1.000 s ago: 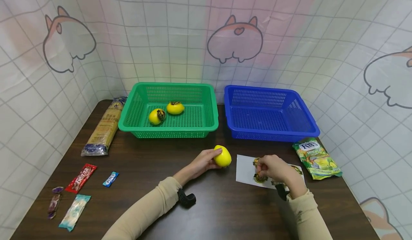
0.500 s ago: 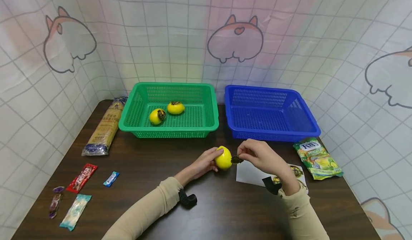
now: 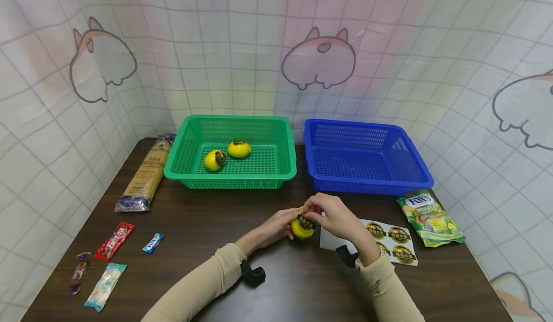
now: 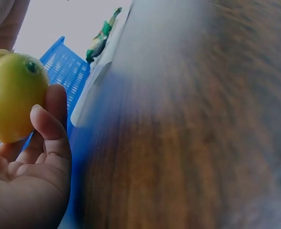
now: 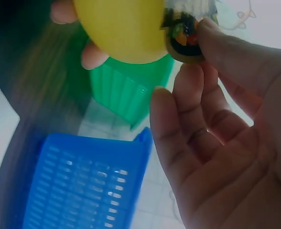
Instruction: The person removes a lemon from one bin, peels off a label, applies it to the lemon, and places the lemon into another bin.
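Observation:
My left hand [image 3: 276, 228] holds a yellow lemon [image 3: 301, 234] in front of the two baskets, with the fingers and thumb curled round it. In the left wrist view the lemon [image 4: 16, 95] shows its green stem spot. My right hand [image 3: 333, 216] pinches a round black-and-gold sticker [image 3: 306, 223] against the lemon's right side. In the right wrist view the thumb lies on the sticker [image 5: 184, 40], which partly meets the lemon. A white sticker sheet [image 3: 386, 238] with several round stickers lies under the right forearm.
A green basket [image 3: 231, 184] holds two stickered lemons [image 3: 214, 161]; a blue basket [image 3: 371, 186] stands to its right. A Fox's candy bag [image 3: 432, 219] lies far right. Left are a noodle pack [image 3: 147, 175], a red bar [image 3: 114, 241], and small wrapped sweets [image 3: 105, 287].
My right hand has lifted a sticker from the sheet and carried it left to the lemon, where it now lies against the fruit. The left hand keeps its hold; the head view has tilted slightly.

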Available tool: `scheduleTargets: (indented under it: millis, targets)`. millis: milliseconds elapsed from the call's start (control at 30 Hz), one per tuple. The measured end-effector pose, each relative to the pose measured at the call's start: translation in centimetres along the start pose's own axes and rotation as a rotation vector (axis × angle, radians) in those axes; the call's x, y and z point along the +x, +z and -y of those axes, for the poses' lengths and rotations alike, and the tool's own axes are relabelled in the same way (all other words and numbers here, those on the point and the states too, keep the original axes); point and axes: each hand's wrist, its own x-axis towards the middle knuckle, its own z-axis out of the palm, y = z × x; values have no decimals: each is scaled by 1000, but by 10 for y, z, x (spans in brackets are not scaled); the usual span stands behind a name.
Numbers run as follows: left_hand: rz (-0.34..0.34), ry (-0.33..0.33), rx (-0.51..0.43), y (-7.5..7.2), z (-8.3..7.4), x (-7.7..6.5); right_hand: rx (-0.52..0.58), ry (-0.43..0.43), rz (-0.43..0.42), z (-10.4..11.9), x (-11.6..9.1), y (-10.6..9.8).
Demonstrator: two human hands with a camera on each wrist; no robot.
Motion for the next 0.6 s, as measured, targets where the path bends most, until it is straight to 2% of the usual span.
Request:
scheduleTargets:
  millis: [233,433,600]
  targets:
    - [3,-14,10,2,-1,-1,0,33,2,-4,-3,3]
    - [70,10,62,3,-3,-1,2,37,0,-5,-6,3]
    - [84,6,104,5,-2,0,15,49,7,-9,-10,5]
